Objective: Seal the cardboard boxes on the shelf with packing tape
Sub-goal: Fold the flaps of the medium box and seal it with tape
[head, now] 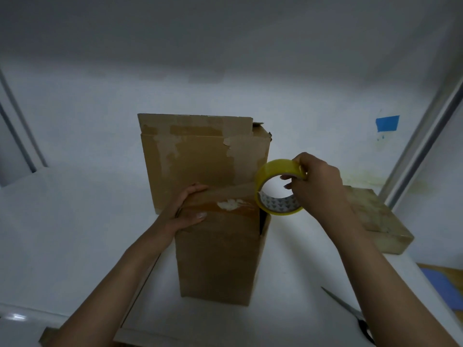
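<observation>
Nearest you, a pair of scissors [347,309] lies on the white shelf [75,221], at your right forearm and apart from the boxes. In front of you stands the front box [218,259], upright on a flat sheet of cardboard [140,319]. Your left hand [185,211] grips its upper left edge - fingers curled over the top, thumb flat on the near face. A strip of tape [225,194] runs from those fingers across the top to the yellow tape roll [278,189], which your right hand [318,186] grasps at the box's right top corner, fingers pinching the rim. Behind and touching stands a taller rear box [200,159], its face scarred by torn paper. To the right lies a flat box [375,221] - and on the wall beyond, a blue tape patch [387,123].
</observation>
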